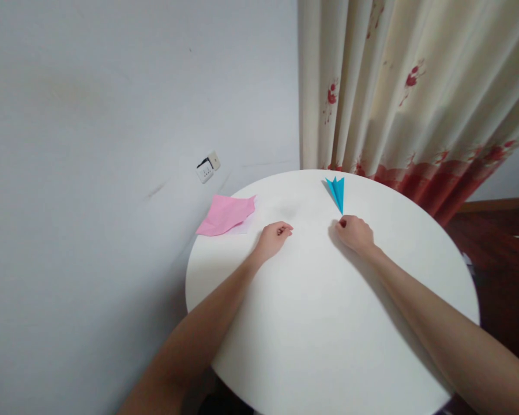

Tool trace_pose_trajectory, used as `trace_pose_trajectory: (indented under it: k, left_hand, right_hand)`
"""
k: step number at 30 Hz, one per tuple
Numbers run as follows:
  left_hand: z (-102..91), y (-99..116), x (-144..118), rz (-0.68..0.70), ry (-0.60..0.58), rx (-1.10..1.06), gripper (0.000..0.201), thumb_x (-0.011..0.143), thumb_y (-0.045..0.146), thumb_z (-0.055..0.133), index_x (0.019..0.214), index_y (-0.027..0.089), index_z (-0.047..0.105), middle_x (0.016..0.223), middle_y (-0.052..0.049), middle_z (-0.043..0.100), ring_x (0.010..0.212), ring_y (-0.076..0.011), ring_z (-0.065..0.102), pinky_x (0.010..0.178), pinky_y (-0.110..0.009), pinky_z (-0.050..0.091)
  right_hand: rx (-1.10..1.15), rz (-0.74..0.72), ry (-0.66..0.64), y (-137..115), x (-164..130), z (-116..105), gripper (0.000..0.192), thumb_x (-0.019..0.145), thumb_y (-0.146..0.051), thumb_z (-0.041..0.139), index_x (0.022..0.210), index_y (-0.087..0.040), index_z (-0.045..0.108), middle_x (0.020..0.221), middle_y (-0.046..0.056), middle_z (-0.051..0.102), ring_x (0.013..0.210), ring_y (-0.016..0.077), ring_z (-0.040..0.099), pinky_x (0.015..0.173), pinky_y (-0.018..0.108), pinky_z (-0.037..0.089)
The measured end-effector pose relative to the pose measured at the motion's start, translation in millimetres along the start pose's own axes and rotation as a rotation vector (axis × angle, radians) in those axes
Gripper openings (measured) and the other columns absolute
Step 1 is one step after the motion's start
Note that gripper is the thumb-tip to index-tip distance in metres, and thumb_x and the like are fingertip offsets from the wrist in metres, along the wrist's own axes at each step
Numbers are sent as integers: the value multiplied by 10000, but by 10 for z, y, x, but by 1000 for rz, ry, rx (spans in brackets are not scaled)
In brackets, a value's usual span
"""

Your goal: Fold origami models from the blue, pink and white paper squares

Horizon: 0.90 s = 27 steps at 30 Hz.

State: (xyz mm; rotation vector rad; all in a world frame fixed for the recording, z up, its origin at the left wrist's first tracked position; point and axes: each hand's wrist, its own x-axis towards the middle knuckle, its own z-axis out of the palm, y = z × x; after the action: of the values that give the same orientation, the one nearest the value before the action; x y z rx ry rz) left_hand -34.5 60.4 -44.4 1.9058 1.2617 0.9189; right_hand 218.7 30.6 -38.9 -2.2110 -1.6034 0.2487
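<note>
One head-worn camera looks forward and steeply down onto the round table [328,323] from the near edge. Both forearms run up from the bottom corners into mid-frame. The table's far edge sits just above centre; beyond it the view takes in the wall [112,115] and curtain [415,86]. No second view overlaps.

No readable text, label, brand, number or sign anywhere in view; wall socket [208,168] too small and blurred to show any marking; curtain [415,86] carries red flower print only, no lettering; pink paper [226,215] and blue paper [337,192] on table [328,323] plain, unprinted
</note>
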Motion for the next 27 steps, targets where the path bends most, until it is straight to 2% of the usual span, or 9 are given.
trace_pose_trajectory:
  k: [3, 6, 8, 10, 13, 16, 20, 25, 27]
  left_hand:
    - [-120, 0, 42, 78, 93, 56, 170, 865, 230, 523, 899, 179, 681, 862, -46, 738, 817, -169, 685, 777, -284, 514]
    - [-356, -36, 105, 177, 303, 220, 166, 829, 158, 548, 929, 190, 677, 966, -50, 727, 918, -180, 665, 871, -312, 502]
    - [-550, -96, 151, 179, 460, 331, 215, 785, 126, 584, 976, 176, 670, 1039, -78, 708, 997, -207, 645, 943, -344, 477]
    - [-731, -182, 190, 137, 514, 436, 296, 759, 120, 605, 1045, 175, 660, 1127, -93, 684, 1091, -233, 613, 1005, -368, 441]
    - [-921, -334, 223, -21, 459, 547, 483, 739, 245, 683, 1205, 148, 602, 1278, -150, 614, 1200, -294, 558, 1041, -415, 408]
    - [-1001, -466, 231, -134, 368, 628, 609, 726, 314, 706, 1289, 143, 550, 1371, -172, 550, 1279, -321, 500, 1077, -428, 365]
    - [-1013, -549, 233, -146, 329, 649, 515, 780, 259, 640, 1264, 97, 576, 1369, -206, 549, 1292, -326, 491, 1091, -424, 344]
    - [-1033, -527, 215, -168, 397, 641, 297, 845, 197, 528, 1080, 102, 681, 1159, -204, 680, 1132, -302, 612, 987, -391, 425]
    - [-1052, -496, 207, -178, 428, 642, 291, 894, 213, 457, 992, 103, 708, 1058, -213, 707, 1056, -315, 644, 941, -415, 447]
  right_hand:
    - [-4, -3, -5, 26, 12, 14, 278, 847, -346, 478, 892, -195, 707, 923, 118, 725, 873, 281, 670, 687, 325, 461]
    - [-8, -11, -10, 36, 17, 16, 284, 845, -349, 479, 895, -197, 713, 933, 122, 726, 883, 287, 670, 691, 330, 459]
    - [-7, -13, -15, 35, 17, 12, 292, 847, -352, 477, 898, -194, 717, 940, 127, 726, 890, 285, 669, 698, 328, 459]
    - [-10, -8, -17, 31, 16, 6, 294, 847, -349, 478, 902, -190, 719, 944, 132, 725, 891, 284, 669, 702, 328, 461]
    - [-19, -6, -16, 26, 15, 3, 290, 845, -351, 483, 896, -190, 719, 943, 131, 726, 892, 288, 670, 701, 331, 465]
    - [-16, -5, -14, 26, 15, 6, 289, 848, -352, 490, 894, -185, 721, 944, 130, 728, 892, 278, 669, 709, 323, 466]
    - [-9, -5, -15, 30, 16, 10, 287, 847, -350, 501, 899, -178, 725, 948, 128, 729, 887, 261, 668, 717, 310, 465]
    - [-4, -6, -17, 34, 13, 4, 294, 850, -350, 491, 899, -180, 726, 943, 134, 726, 890, 275, 670, 719, 324, 466]
    - [-4, -14, -17, 34, 13, 3, 289, 848, -344, 488, 898, -184, 723, 944, 133, 725, 891, 279, 670, 723, 333, 468]
